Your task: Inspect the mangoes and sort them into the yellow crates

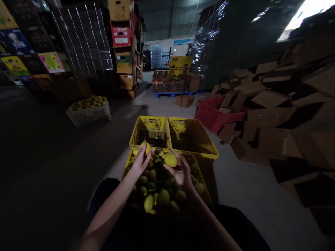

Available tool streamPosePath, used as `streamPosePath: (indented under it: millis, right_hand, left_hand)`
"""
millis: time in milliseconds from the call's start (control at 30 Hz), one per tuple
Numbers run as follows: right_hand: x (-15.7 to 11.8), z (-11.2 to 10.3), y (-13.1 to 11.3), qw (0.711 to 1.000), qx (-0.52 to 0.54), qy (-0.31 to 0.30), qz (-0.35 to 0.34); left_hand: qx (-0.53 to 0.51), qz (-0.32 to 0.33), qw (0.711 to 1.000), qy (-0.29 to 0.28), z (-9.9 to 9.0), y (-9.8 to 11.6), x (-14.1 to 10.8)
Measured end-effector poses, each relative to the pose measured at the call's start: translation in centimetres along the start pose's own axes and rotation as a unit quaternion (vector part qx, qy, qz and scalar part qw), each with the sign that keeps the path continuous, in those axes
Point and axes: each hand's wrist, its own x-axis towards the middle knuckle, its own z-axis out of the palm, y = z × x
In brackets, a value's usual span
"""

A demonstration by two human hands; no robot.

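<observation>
The left hand (142, 159) had its fingers closed around a yellow lemon (146, 148), which sat at the far end of the grip, pointing away from the person. The right hand (184, 171) gripped a greener lemon (171, 160) between the thumb below and the fingers behind and above, so that this fruit lay to the left of the palm, facing the other hand. The long axis of neither lemon could be told with certainty. The two lemons were apart, side by side over the far part of the front yellow crate (126, 164), the left one slightly farther out and nearer the rear left crate (157, 125).

The front crate held many lemons, green to yellow; one yellow lemon (149, 203) lay near its close edge, its long axis running roughly away from the person. Just beyond stood two yellow crates, side by side. The rear left crate had a green lemon (157, 137) in it, while the inside of the rear right crate (204, 136) was partly in shadow. Farther off to the left, a white crate (91, 114) was heaped with yellowish fruit (92, 101)
</observation>
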Motion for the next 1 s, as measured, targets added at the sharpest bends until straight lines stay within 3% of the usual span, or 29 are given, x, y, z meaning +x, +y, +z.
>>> streamPosePath:
  millis: [100, 233, 367, 433, 500, 700, 833, 933, 1000]
  right_hand:
    - [0.7, -1.7, 0.8, 0.992, -0.095, 0.068, -0.039]
    - [0.8, -2.4, 1.5, 0.976, -0.176, 0.092, -0.089]
    - [0.4, -1.7, 1.8, 0.974, -0.167, 0.107, -0.108]
    - [0.3, -1.2, 1.9, 0.976, -0.148, 0.114, -0.108]
    - [0.2, -0.8, 2.0, 0.978, -0.138, 0.11, -0.107]
    - [0.1, -0.2, 2.3, 0.986, -0.108, 0.099, -0.085]
    - [0.1, 0.0, 1.5, 0.992, -0.08, 0.086, -0.033]
    - [0.4, 0.1, 0.4, 0.993, 0.042, 0.084, 0.065]
    - [0.9, 0.2, -0.2, 0.969, 0.174, 0.067, 0.164]
  left_hand:
    - [0.053, 0.132, 0.989, -0.028, 0.0, 0.4, -0.2]
    - [0.217, 0.309, 0.923, -0.071, -0.1, -0.2, -1.0]
    - [0.342, 0.385, 0.847, -0.131, -0.1, -0.7, -1.9]
    - [0.387, 0.41, 0.815, -0.134, -0.1, -0.8, -2.2]
    - [0.413, 0.416, 0.801, -0.124, -0.1, -0.9, -2.2]
    - [0.392, 0.393, 0.828, -0.082, -0.2, -1.0, -1.5]
    - [0.357, 0.371, 0.856, -0.055, -0.1, -0.8, -1.5]
    - [0.279, 0.298, 0.912, -0.038, 0.4, -0.8, -1.5]
    - [0.188, 0.187, 0.964, -0.037, 0.9, -0.8, -1.4]
